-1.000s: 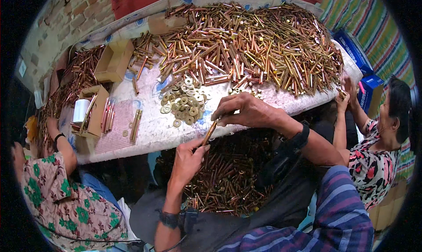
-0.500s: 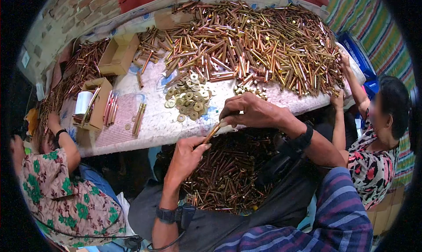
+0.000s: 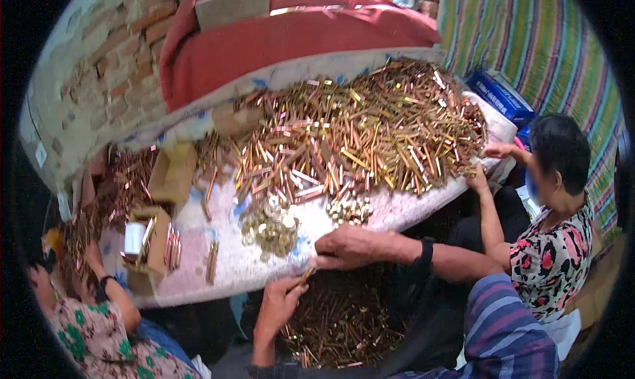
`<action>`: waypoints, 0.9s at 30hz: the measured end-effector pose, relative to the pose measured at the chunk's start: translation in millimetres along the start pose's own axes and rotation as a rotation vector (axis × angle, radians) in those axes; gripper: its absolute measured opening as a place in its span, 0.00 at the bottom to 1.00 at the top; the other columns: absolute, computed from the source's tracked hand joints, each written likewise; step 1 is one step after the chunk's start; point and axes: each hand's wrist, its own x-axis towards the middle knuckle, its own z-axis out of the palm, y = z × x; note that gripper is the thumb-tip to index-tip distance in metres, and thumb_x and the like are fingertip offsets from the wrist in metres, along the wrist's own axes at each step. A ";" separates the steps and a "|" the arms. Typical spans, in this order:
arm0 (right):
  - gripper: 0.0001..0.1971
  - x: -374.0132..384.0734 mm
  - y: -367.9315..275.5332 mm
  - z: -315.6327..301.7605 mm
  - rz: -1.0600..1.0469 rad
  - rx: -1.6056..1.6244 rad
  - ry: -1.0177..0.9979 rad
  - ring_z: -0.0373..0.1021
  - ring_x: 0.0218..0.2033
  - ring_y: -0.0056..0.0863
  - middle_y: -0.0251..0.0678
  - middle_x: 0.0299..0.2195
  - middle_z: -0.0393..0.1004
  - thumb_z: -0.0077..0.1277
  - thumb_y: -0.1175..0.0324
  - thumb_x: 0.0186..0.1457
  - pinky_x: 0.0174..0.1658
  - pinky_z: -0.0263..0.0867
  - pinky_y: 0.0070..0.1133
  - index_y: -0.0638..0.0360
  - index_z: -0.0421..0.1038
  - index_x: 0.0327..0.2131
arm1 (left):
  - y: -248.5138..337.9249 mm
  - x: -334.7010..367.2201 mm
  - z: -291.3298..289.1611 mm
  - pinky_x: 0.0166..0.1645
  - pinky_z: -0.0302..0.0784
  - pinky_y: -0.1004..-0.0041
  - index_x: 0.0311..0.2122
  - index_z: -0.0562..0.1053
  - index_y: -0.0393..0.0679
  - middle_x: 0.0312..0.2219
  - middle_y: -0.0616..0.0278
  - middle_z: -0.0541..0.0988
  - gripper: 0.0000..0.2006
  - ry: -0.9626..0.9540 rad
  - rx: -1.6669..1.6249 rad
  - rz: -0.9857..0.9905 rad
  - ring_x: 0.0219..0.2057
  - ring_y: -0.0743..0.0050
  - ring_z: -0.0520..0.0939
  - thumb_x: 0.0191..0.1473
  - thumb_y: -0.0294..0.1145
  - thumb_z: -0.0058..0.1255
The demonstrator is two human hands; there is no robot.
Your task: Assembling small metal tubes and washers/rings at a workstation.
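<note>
My left hand (image 3: 278, 307) grips a slim brass-coloured bolt (image 3: 307, 276) that slants up over the table's front edge. My right hand (image 3: 357, 247) is closed just above and to the right of the bolt's upper end. Its curled fingers hide whatever they hold, and motion blurs them a little. Beyond my hands lie a heap of round washers (image 3: 270, 228) and a small pile of nuts (image 3: 349, 210). A great mound of similar bolts (image 3: 370, 131) covers the back of the table (image 3: 228, 278).
Below my hands is another mass of bolts (image 3: 344, 323). Two cardboard boxes (image 3: 173, 174) stand at the left, the nearer holding a white roll (image 3: 134, 238). A co-worker in a green-flowered top (image 3: 86, 333) sits left; another person (image 3: 555, 247) sits right, hands at the mound.
The view has tilted upward, so the table sits lower in the picture. My right hand has shifted slightly off the bolt's end; my left hand keeps its grip.
</note>
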 end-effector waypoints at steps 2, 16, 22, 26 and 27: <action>0.19 -3.1 -4.2 -2.6 0.016 -0.022 -0.053 0.70 0.27 0.54 0.53 0.22 0.68 0.48 0.56 0.62 0.28 0.64 0.40 0.64 0.64 0.28 | -0.2 -0.8 1.1 0.33 0.71 0.73 0.43 0.79 0.37 0.24 0.62 0.78 0.12 -0.009 -0.012 -0.023 0.26 0.80 0.74 0.55 0.31 0.55; 0.22 -35.6 -22.6 -2.0 0.143 -0.013 -0.032 0.72 0.28 0.54 0.54 0.24 0.73 0.43 0.51 0.64 0.32 0.67 0.42 0.63 0.71 0.32 | 24.0 -6.1 10.1 0.29 0.68 0.74 0.44 0.79 0.38 0.21 0.66 0.76 0.12 -0.077 -0.074 0.002 0.24 0.84 0.71 0.54 0.29 0.59; 0.22 -46.4 -40.1 -11.8 0.176 0.055 0.035 0.73 0.30 0.55 0.54 0.23 0.73 0.42 0.51 0.64 0.35 0.68 0.42 0.63 0.69 0.32 | 35.3 -11.6 8.1 0.29 0.68 0.74 0.43 0.80 0.38 0.20 0.66 0.75 0.11 -0.075 -0.033 -0.054 0.24 0.83 0.70 0.55 0.30 0.57; 0.21 -47.1 -35.9 -3.6 0.048 0.062 0.109 0.72 0.28 0.54 0.54 0.23 0.71 0.46 0.55 0.63 0.31 0.65 0.40 0.66 0.68 0.28 | 51.1 -19.0 7.8 0.29 0.67 0.75 0.41 0.79 0.36 0.20 0.69 0.73 0.10 -0.070 -0.035 -0.070 0.23 0.84 0.70 0.55 0.29 0.57; 0.20 -49.2 -34.8 -2.9 0.033 0.091 0.116 0.72 0.27 0.53 0.54 0.22 0.71 0.46 0.56 0.63 0.31 0.65 0.40 0.67 0.69 0.27 | 58.7 -22.6 10.3 0.28 0.67 0.75 0.41 0.79 0.36 0.20 0.70 0.73 0.10 -0.083 -0.046 -0.114 0.23 0.84 0.70 0.55 0.29 0.57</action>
